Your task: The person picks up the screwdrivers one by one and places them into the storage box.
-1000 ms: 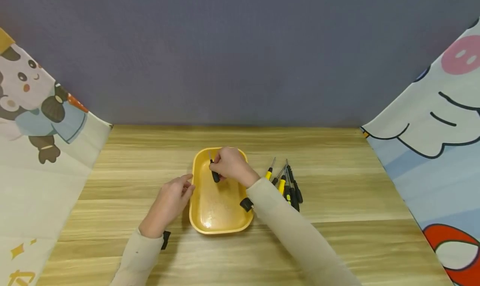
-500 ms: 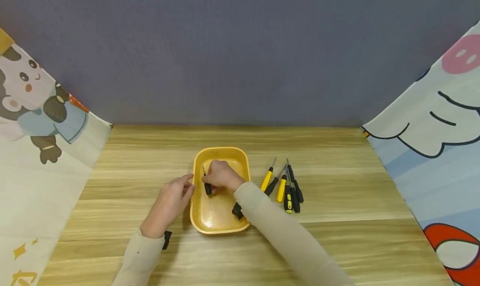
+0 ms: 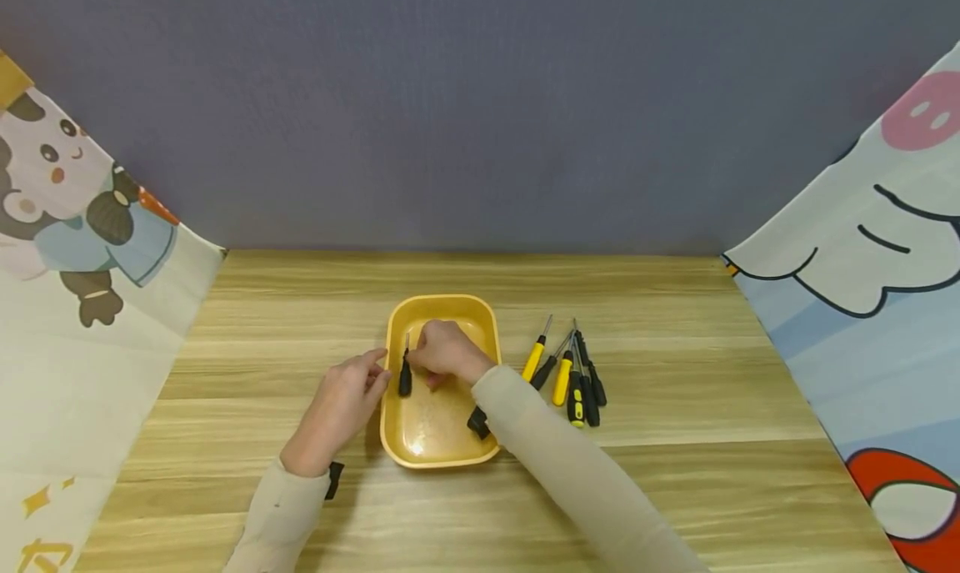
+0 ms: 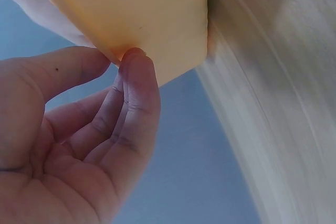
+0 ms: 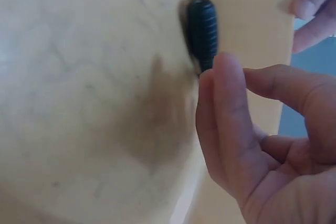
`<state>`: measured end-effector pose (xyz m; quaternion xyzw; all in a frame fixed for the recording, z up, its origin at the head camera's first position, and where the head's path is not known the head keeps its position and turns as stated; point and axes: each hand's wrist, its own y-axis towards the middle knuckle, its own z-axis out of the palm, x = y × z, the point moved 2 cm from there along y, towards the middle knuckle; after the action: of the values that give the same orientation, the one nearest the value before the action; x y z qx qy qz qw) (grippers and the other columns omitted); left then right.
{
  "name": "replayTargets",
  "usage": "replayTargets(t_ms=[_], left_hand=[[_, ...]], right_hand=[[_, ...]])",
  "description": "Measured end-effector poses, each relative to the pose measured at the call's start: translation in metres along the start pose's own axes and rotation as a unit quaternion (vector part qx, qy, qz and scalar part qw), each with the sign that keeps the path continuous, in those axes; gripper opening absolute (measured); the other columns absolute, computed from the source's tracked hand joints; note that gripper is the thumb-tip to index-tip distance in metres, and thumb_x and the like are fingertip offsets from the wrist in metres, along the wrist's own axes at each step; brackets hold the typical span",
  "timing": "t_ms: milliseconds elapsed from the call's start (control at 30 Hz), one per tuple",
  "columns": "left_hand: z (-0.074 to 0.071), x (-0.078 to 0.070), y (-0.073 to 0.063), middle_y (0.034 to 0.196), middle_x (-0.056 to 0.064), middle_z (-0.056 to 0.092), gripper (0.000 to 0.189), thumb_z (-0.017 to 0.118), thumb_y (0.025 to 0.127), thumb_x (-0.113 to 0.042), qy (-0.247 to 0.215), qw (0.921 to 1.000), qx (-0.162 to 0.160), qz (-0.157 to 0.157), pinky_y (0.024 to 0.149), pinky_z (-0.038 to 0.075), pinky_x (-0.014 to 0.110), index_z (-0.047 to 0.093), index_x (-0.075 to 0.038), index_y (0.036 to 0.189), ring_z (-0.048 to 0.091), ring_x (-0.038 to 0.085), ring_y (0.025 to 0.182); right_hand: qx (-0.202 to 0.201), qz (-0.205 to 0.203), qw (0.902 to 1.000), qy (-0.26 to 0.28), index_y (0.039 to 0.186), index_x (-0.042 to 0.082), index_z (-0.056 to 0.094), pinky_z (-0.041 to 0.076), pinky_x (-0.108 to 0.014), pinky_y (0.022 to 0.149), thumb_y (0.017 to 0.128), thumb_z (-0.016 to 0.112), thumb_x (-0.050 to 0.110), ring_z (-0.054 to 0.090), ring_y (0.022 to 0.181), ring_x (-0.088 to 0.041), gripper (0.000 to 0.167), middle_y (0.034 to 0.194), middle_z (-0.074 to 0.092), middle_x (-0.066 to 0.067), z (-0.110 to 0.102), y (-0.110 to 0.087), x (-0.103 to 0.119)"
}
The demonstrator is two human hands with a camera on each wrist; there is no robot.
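Note:
A yellow tray (image 3: 442, 464) stands on the wooden table. My left hand (image 3: 347, 402) pinches its left rim between thumb and fingertips, seen closely in the left wrist view. A small screwdriver (image 3: 405, 379) with a black handle lies inside along the left wall, its thin shaft pointing away. Just right of it, low in the tray, is my right hand (image 3: 450, 354). In the right wrist view, that hand's fairly straight fingertips (image 5: 229, 69) are at the neck of the screwdriver (image 5: 202, 30), covering its shaft. The ridged handle is free of the fingers.
Right of the tray several screwdrivers lie bunched together, among them a yellow-handled screwdriver (image 3: 533, 359) and a black-and-yellow screwdriver (image 3: 576, 402). A grey wall (image 3: 480, 114) closes off the back of the table (image 3: 675, 348). Cartoon-printed sheets (image 3: 847, 248) flank both sides.
My right hand has come down and left inside the tray, and the screwdriver it was holding now rests by the left wall, out of the grip. The left hand stays at the rim.

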<state>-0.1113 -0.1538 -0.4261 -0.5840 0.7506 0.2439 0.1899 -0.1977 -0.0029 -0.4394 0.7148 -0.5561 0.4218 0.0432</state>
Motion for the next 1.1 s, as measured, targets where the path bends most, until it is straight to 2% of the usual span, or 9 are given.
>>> replayTargets(t_ms=[200, 300, 433, 567, 767, 1100], left_hand=[[-0.001, 0.000, 0.000, 0.087, 0.009, 0.067, 0.034, 0.063, 0.090, -0.007, 0.005, 1.0000, 0.003, -0.002, 0.059, 0.052, 0.024, 0.058, 0.006, 0.121, 0.063, 0.016, 0.074], [-0.001, -0.001, 0.001, 0.087, 0.009, 0.066, 0.035, 0.063, 0.090, -0.007, 0.010, 0.9999, 0.002, 0.000, 0.058, 0.051, 0.024, 0.058, 0.006, 0.121, 0.063, 0.015, 0.074], [-0.001, -0.002, 0.001, 0.086, 0.008, 0.066, 0.035, 0.063, 0.090, -0.008, 0.011, 0.9999, 0.003, -0.001, 0.058, 0.051, 0.024, 0.058, 0.006, 0.121, 0.063, 0.015, 0.073], [0.000, -0.003, 0.002, 0.087, 0.009, 0.066, 0.035, 0.063, 0.090, -0.008, 0.008, 0.9999, 0.007, -0.004, 0.058, 0.052, 0.024, 0.057, 0.006, 0.121, 0.063, 0.016, 0.074], [0.000, -0.003, 0.002, 0.089, 0.010, 0.066, 0.036, 0.063, 0.090, -0.006, 0.007, 0.9999, 0.012, -0.008, 0.058, 0.052, 0.023, 0.057, 0.006, 0.122, 0.064, 0.017, 0.076], [0.000, -0.002, 0.001, 0.090, 0.011, 0.066, 0.036, 0.063, 0.090, -0.007, 0.009, 0.9999, 0.011, -0.007, 0.057, 0.051, 0.023, 0.057, 0.006, 0.123, 0.063, 0.016, 0.075]], right_hand=[[-0.017, -0.034, 0.9959, -0.082, 0.050, 0.013, 0.050, 0.034, -0.021, 0.035, 0.086, 0.064, 0.026, 0.048, 0.036, -0.012, 0.041, 0.042, 0.051, 0.001, -0.010, -0.009, 0.009], [-0.024, -0.051, 0.9935, -0.099, 0.054, 0.012, 0.056, 0.033, -0.021, 0.037, 0.086, 0.064, 0.028, 0.046, 0.036, -0.010, 0.037, 0.043, 0.054, 0.001, -0.017, -0.016, 0.012], [-0.025, -0.064, 0.9944, -0.081, 0.072, 0.011, 0.063, 0.042, -0.023, 0.045, 0.088, 0.062, 0.028, 0.057, 0.046, -0.013, 0.024, 0.059, 0.064, -0.005, -0.029, -0.029, 0.011], [-0.031, -0.076, 0.9956, -0.045, 0.087, 0.011, 0.062, 0.049, -0.026, 0.053, 0.090, 0.062, 0.027, 0.063, 0.059, -0.017, 0.016, 0.074, 0.065, -0.004, -0.041, -0.043, 0.005], [-0.056, -0.096, 0.9932, -0.034, 0.089, 0.014, 0.063, 0.051, -0.027, 0.055, 0.090, 0.062, 0.030, 0.061, 0.060, -0.012, 0.017, 0.080, 0.063, 0.004, -0.054, -0.063, -0.008], [-0.095, -0.089, 0.9913, -0.017, 0.096, 0.017, 0.063, 0.050, -0.029, 0.058, 0.091, 0.061, 0.032, 0.060, 0.064, -0.011, 0.016, 0.087, 0.062, 0.004, -0.075, -0.095, -0.043]])
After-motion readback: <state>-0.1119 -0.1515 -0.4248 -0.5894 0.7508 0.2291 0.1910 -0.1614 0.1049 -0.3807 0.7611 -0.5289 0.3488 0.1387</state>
